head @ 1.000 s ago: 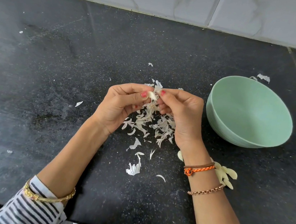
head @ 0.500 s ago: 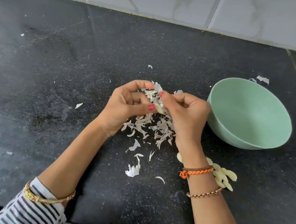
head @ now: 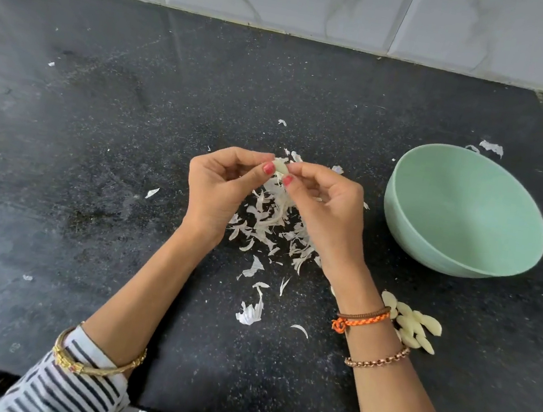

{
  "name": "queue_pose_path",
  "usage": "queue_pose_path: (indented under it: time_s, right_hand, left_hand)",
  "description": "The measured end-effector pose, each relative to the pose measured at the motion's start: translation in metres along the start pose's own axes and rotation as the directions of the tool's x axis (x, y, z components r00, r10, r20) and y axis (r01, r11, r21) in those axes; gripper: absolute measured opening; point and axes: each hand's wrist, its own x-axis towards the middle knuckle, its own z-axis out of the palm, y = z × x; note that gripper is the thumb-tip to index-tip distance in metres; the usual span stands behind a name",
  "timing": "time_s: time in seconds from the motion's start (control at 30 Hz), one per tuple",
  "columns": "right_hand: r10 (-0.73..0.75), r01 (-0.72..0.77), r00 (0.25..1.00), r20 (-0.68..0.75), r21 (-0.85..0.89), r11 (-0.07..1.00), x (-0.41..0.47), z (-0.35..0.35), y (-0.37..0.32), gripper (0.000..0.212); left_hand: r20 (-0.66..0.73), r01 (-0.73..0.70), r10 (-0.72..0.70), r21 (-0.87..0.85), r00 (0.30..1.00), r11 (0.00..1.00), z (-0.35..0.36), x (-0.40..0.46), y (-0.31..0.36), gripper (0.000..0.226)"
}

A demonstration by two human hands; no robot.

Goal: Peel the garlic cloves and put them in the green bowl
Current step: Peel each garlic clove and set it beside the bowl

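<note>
A pale garlic clove [head: 280,166] is pinched between the fingertips of my left hand [head: 218,192] and my right hand [head: 328,210], held above a heap of white garlic skins [head: 271,219] on the black counter. A strip of skin hangs down from the clove. The green bowl [head: 463,210] stands to the right of my hands, and nothing shows inside it. Several peeled cloves [head: 412,323] lie on the counter beside my right wrist, partly hidden by it.
The black stone counter [head: 98,148] ends at a white tiled wall [head: 324,2] at the back. Loose skin flakes lie scattered, one behind the bowl [head: 492,147] and one at the left [head: 151,192]. The counter's front edge runs under my forearms.
Both hands have risen a little and turned the clove, now held higher between the fingertips. A strip of skin now hangs from it. The bowl and peeled cloves have not moved.
</note>
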Motion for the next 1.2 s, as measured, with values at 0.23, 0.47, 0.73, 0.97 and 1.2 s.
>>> queue_pose_path:
  time_s: [0.23,0.47,0.73,0.97,1.2]
  right_hand:
    - [-0.049,0.047,0.998,-0.047,-0.054,0.997,0.002,-0.004,0.003,0.016]
    - [-0.008,0.007,0.998,-0.063,-0.016,1.0,0.001,-0.004,0.003,0.014]
    - [0.018,-0.02,0.998,-0.063,-0.029,0.999,0.001,-0.005,0.002,0.014]
    - [0.021,-0.027,0.996,-0.082,-0.077,0.997,-0.001,-0.002,0.001,0.012]
    - [0.007,-0.014,0.997,-0.071,-0.096,0.995,-0.002,0.0,0.0,0.013]
  left_hand:
    - [0.08,-0.009,0.005,0.054,0.997,0.999,0.002,0.0,0.0,0.011]
    - [0.129,-0.087,0.074,0.094,0.989,0.992,-0.001,0.0,-0.004,0.026]
    - [0.137,-0.159,0.131,0.217,0.982,0.963,-0.001,-0.002,-0.005,0.016]
    - [0.092,-0.23,0.211,0.392,0.973,0.891,-0.001,-0.003,-0.008,0.015]
    - [0.057,-0.273,0.279,0.468,0.959,0.841,-0.001,-0.003,-0.011,0.01]
